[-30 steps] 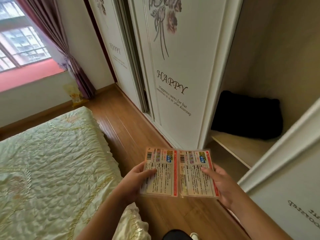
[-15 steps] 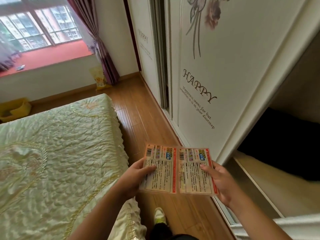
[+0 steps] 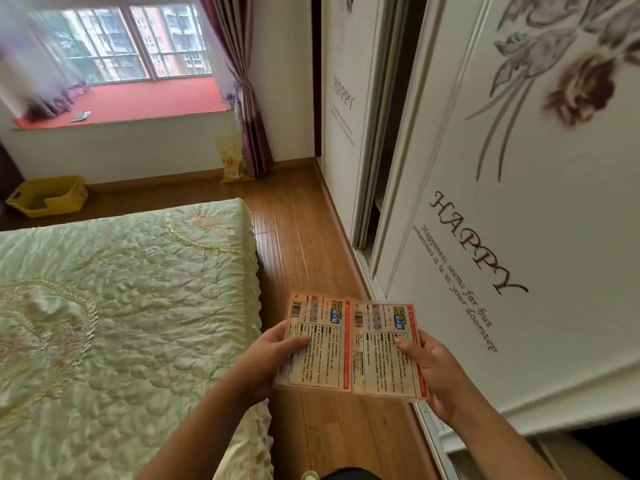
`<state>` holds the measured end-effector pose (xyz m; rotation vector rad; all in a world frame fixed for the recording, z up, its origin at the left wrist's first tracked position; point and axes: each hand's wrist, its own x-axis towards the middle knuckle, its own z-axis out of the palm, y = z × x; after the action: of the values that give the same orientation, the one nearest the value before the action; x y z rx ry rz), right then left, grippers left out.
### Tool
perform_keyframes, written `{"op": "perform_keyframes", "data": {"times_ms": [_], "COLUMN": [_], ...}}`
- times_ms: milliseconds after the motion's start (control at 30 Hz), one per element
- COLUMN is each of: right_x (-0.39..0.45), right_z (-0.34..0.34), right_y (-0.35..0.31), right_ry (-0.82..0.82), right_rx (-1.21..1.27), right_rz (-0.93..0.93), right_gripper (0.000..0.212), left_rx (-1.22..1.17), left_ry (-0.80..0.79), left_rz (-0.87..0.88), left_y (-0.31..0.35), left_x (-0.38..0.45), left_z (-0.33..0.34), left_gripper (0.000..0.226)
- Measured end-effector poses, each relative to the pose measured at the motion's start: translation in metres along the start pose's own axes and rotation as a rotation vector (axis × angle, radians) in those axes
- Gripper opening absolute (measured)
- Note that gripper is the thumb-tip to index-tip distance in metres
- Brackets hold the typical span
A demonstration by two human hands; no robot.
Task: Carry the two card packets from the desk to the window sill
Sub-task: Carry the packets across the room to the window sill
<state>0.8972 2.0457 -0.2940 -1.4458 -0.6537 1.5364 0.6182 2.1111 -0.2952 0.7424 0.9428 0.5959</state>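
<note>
Two card packets, printed with text, barcodes and red edges, are held side by side in front of me. My left hand (image 3: 268, 362) grips the left card packet (image 3: 320, 344) with its thumb on top. My right hand (image 3: 433, 372) grips the right card packet (image 3: 377, 355) the same way. Both packets hang above the wooden floor (image 3: 294, 230). The red window sill (image 3: 145, 102) lies far ahead at the upper left, under the window.
A bed with a pale green quilt (image 3: 121, 306) fills the left. White wardrobe doors (image 3: 502, 202) with "HAPPY" lettering line the right. The floor strip between them leads ahead. A yellow bin (image 3: 48, 195), a purple curtain (image 3: 242, 98) and a small bag (image 3: 232, 161) stand below the sill.
The view has swung left and moved forward along the wardrobe; the open shelf has left the view and the whole window sill now shows. Both hands still hold the packets.
</note>
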Motion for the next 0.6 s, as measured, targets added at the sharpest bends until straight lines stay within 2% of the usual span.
{"op": "perform_keyframes", "data": {"times_ms": [133, 333, 600], "right_x": [0.039, 0.117, 0.234], "right_z": [0.017, 0.026, 0.041], "right_y": [-0.024, -0.062, -0.129], "right_ry": [-0.016, -0.047, -0.185], "right_rx": [-0.005, -0.035, -0.090], "right_rz": [0.004, 0.013, -0.001], "right_gripper": [0.022, 0.024, 0.025], "left_rx": [-0.019, -0.044, -0.109], "left_ry": [0.014, 0.078, 0.209], "left_rz": [0.004, 0.009, 0.083], "left_y": [0.031, 0.066, 0.129], "left_x": [0.028, 0.083, 0.157], "left_z": [-0.019, -0.039, -0.051], "left_gripper": [0.049, 0.056, 0.047]}}
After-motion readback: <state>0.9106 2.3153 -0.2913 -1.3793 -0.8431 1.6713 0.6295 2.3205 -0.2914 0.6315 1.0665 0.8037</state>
